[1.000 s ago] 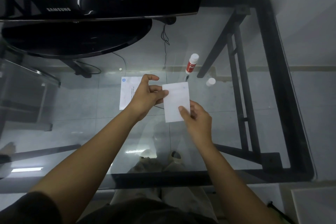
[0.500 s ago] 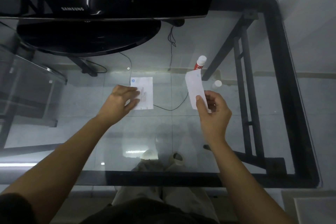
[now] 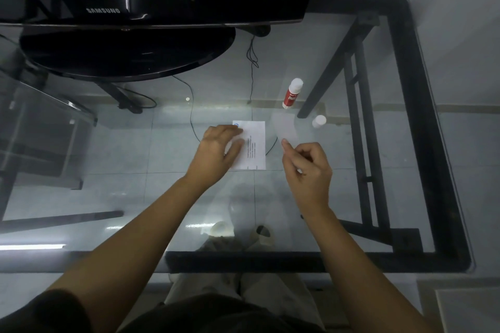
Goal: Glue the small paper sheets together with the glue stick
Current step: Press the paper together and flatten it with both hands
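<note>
On the glass table (image 3: 311, 224), the left hand (image 3: 216, 154) presses flat, fingers together, on the printed sheet (image 3: 255, 146). The right hand (image 3: 307, 167) pinches a blurred second sheet (image 3: 284, 127) (barely visible). Glue stick (image 3: 292, 93) stands beyond, cap (image 3: 319, 121) beside.

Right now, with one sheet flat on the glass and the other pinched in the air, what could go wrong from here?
1. The motion-blurred sheet in the right hand may land crooked on the printed sheet.
2. The left hand covers part of that sheet, so it could block alignment or smear glue.
3. The glue stick stands uncapped, its cap apart; it may dry or get knocked over.
</note>
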Demonstrator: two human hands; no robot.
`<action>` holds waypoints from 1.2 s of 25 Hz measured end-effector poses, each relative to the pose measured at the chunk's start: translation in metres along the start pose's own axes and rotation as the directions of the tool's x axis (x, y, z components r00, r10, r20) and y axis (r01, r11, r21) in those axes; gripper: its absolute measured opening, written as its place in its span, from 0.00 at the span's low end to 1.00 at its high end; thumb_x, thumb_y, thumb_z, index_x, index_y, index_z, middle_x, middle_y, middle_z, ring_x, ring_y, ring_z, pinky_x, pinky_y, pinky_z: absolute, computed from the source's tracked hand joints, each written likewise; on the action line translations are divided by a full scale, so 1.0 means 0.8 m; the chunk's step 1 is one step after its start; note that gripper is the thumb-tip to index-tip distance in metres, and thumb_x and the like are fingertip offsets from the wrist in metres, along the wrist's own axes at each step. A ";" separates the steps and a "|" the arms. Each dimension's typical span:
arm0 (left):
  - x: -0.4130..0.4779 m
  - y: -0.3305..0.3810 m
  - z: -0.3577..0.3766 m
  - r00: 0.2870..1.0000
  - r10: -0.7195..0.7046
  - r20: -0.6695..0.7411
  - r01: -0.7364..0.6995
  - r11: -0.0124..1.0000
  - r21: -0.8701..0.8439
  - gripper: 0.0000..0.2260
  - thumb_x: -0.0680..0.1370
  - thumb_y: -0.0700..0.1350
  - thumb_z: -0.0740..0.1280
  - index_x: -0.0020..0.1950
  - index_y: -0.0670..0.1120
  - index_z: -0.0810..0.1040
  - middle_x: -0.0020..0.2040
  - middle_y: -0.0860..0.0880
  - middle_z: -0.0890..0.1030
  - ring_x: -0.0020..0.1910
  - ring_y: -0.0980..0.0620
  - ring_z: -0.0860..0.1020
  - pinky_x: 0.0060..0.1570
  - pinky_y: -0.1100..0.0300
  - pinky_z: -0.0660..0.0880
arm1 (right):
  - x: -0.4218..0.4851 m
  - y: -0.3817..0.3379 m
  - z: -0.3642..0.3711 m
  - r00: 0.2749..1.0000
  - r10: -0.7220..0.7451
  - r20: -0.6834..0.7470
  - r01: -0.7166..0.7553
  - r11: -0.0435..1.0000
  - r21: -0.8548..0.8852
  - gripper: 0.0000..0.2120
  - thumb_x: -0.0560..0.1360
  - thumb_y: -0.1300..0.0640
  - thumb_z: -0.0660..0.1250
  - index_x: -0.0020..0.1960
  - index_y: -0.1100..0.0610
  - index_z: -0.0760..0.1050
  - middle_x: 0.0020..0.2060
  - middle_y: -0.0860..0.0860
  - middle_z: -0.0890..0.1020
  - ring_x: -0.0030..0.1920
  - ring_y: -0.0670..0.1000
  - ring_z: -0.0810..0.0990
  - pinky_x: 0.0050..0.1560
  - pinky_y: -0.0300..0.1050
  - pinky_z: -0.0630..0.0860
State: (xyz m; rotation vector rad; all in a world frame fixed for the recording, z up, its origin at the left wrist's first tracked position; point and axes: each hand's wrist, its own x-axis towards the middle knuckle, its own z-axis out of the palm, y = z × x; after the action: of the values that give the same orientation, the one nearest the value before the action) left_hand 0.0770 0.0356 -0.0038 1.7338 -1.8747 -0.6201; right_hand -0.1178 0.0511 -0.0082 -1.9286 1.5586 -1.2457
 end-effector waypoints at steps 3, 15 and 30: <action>0.012 0.023 -0.018 0.932 -0.346 0.106 0.356 0.827 -0.434 0.14 0.77 0.53 0.63 0.51 0.44 0.80 0.46 0.47 0.84 0.43 0.51 0.81 0.41 0.60 0.78 | 0.000 -0.011 0.012 0.995 -0.059 0.075 0.064 0.995 -0.076 0.08 0.74 0.57 0.67 0.46 0.62 0.76 0.35 0.56 0.75 0.36 0.50 0.72 0.39 0.30 0.70; 0.021 0.020 -0.025 0.815 -0.424 0.395 0.576 0.518 -0.632 0.08 0.75 0.40 0.68 0.35 0.45 0.77 0.30 0.54 0.81 0.34 0.56 0.79 0.44 0.58 0.76 | 0.030 -0.043 0.032 0.810 0.568 0.143 -0.585 0.796 0.155 0.14 0.75 0.47 0.64 0.57 0.51 0.71 0.50 0.46 0.74 0.48 0.45 0.75 0.39 0.25 0.70; 0.039 -0.002 0.016 0.803 -0.596 0.026 0.556 0.731 -0.395 0.19 0.72 0.44 0.71 0.54 0.48 0.64 0.33 0.49 0.78 0.34 0.57 0.76 0.32 0.68 0.68 | 0.073 -0.008 0.067 0.707 0.682 0.188 -0.695 0.719 0.005 0.14 0.71 0.55 0.70 0.53 0.54 0.70 0.32 0.44 0.79 0.34 0.40 0.76 0.43 0.36 0.72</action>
State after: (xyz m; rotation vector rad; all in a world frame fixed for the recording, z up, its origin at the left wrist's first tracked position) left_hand 0.0684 0.0040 -0.0126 2.0145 -1.0110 -1.0305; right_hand -0.0713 -0.0128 -0.0094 -1.1507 1.8467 -0.7592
